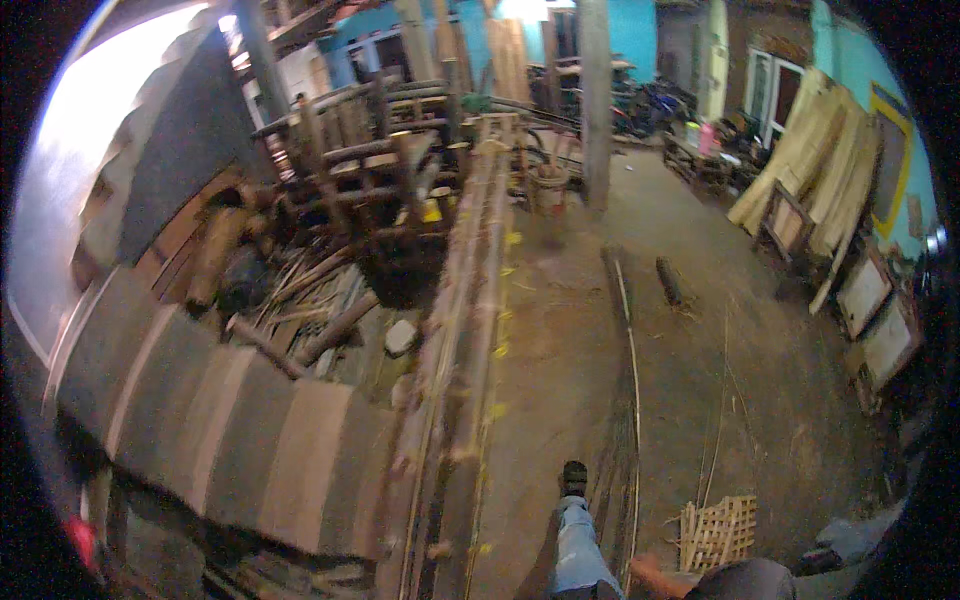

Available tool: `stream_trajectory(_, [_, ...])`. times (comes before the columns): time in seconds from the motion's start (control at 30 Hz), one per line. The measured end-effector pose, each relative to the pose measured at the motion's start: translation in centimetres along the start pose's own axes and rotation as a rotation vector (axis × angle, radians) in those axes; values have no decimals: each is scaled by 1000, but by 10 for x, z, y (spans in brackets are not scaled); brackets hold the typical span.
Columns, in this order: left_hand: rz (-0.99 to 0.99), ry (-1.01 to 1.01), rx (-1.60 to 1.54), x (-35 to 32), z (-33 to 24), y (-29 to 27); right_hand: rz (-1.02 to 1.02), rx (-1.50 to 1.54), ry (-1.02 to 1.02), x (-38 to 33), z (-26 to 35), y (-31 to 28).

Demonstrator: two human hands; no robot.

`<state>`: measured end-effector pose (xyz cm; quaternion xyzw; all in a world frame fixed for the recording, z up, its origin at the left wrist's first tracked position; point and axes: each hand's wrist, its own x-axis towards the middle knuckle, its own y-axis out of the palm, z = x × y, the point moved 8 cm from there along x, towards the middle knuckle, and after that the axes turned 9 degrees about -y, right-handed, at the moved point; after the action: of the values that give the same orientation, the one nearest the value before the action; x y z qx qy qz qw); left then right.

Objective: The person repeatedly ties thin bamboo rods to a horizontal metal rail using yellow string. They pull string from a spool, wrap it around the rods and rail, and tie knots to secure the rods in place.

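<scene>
At the bottom edge, my right hand [652, 577] shows partly and blurred. Its fingers appear closed on the near end of a long, thin bamboo strip [636, 420], which runs away from me along the floor. Darker long strips [612, 440] lie beside it. Just right of the hand is a small woven bamboo panel [717, 533] with an open lattice. My leg in light blue jeans [583, 552], with a dark shoe [574, 477], stretches forward left of the strip. My left hand is out of view.
Long poles or planks [455, 370] run away on my left, with yellow bits along their edge. Beyond lie a striped sheet cover [230, 430] and heaped wood [310, 310]. A bucket [548, 188] stands near a post [596, 100]. Pale boards [825, 160] lean on the right wall.
</scene>
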<state>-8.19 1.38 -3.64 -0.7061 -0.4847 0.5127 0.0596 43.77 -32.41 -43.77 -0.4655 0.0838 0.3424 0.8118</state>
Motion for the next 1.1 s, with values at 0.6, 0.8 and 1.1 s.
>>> stream_trajectory(0.6, [390,2010,-122,-13,-873,186,101,278,-811,546,601,-216])
stream_trajectory(0.8, [364,1237,65,303,-897,261,487,-452,-465,649,348,-150])
stream_trajectory(1.1, [41,966,-142,495,-1132,161,284,-206,208,732,305,-287])
